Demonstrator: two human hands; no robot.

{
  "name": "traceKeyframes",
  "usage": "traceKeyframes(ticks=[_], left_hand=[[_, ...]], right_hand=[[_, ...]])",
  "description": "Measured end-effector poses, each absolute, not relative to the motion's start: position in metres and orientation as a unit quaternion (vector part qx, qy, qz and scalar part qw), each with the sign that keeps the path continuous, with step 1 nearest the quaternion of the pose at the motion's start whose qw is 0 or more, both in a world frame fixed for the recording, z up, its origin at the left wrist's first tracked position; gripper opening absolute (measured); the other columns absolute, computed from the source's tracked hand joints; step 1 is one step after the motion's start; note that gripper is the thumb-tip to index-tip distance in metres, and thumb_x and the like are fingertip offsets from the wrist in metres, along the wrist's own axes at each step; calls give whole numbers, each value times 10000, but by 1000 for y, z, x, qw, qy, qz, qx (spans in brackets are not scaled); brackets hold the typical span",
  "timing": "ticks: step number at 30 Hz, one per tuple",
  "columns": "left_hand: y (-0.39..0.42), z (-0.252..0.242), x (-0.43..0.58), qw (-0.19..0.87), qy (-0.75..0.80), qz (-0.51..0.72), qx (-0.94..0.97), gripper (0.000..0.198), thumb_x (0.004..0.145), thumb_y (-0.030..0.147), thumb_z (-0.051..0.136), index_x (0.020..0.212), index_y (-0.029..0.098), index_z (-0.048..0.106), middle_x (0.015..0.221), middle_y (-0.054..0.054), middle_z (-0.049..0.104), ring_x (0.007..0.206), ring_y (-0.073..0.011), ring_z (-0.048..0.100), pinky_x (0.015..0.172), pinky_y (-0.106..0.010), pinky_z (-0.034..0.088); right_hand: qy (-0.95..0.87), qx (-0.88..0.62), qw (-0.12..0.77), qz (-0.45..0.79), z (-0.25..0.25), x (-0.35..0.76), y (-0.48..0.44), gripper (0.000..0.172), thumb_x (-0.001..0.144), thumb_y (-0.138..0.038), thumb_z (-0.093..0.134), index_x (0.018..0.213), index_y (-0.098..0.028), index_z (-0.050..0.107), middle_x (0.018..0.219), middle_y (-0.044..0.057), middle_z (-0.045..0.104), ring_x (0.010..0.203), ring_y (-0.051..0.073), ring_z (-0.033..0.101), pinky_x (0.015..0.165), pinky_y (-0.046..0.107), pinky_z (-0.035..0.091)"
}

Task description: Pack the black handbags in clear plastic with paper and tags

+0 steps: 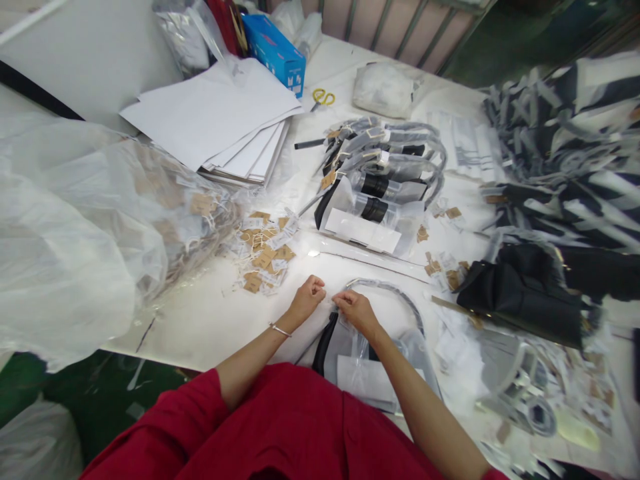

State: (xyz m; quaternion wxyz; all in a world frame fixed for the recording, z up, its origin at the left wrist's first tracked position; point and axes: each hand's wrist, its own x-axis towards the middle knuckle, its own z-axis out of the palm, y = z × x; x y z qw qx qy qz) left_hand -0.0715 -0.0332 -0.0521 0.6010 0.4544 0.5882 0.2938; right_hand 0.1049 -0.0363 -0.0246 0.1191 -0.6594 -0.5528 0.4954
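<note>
My left hand point(309, 297) is curled in a loose fist on the white table point(210, 320), pinching something tiny that I cannot make out. My right hand point(354, 309) is pinched too, its fingertips almost touching the left hand's. Both hands sit over the top of a clear plastic packet point(360, 363) that holds a black item and a white card. A grey curved handle point(395, 293) arcs just right of my right hand. A heap of small brown paper tags point(265, 257) on strings lies a little beyond my left hand.
A big clear bag of tags point(100, 227) fills the left. White sheets point(220, 120), a blue box point(275, 50) and yellow scissors point(323, 97) lie at the back. Packed items point(380, 173) are stacked in the middle. Black and striped cloth point(560, 200) covers the right.
</note>
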Motion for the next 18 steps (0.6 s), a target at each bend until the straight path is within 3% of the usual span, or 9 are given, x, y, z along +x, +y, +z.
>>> traceKeyframes(ticks=[4, 9, 14, 16, 18], left_hand=[[-36, -53, -75, 534, 628, 223, 520, 176, 812, 119, 508, 967, 200, 530, 714, 43, 580, 688, -136, 581, 688, -259, 449], [-36, -45, -70, 417, 589, 172, 670, 255, 861, 104, 473, 1083, 207, 546, 990, -31, 587, 912, -176, 576, 836, -303, 462], [-30, -46, -61, 336, 510, 38, 791, 213, 880, 86, 462, 1048, 194, 534, 1131, -82, 573, 1034, -218, 542, 854, -342, 483], [-31, -51, -57, 319, 500, 35, 804, 198, 890, 94, 462, 1055, 183, 527, 1169, -103, 570, 1040, -227, 548, 859, -372, 492], [-31, -61, -52, 306, 505, 52, 805, 169, 875, 105, 503, 1021, 177, 545, 1149, -115, 588, 1022, -237, 569, 842, -394, 503]], right_hand=[[-491, -667, 137, 542, -28, 105, -37, 274, 782, -425, 562, 806, -189, 699, 637, -1, 642, 613, 156, 578, 602, 263, 443], [-476, -679, 159, 536, -23, 108, -35, 276, 771, -443, 534, 786, -199, 662, 654, 4, 651, 640, 173, 599, 623, 279, 466], [-506, -710, 132, 471, -31, 131, -56, 300, 726, -459, 620, 855, -192, 667, 865, 67, 720, 808, 227, 663, 754, 327, 506], [-504, -704, 73, 495, -40, 137, -70, 329, 694, -430, 701, 936, -208, 688, 951, 69, 728, 840, 237, 683, 737, 326, 522], [-539, -708, 66, 452, -49, 140, -81, 299, 752, -438, 720, 1001, -276, 689, 1034, 34, 715, 943, 234, 669, 749, 322, 533]])
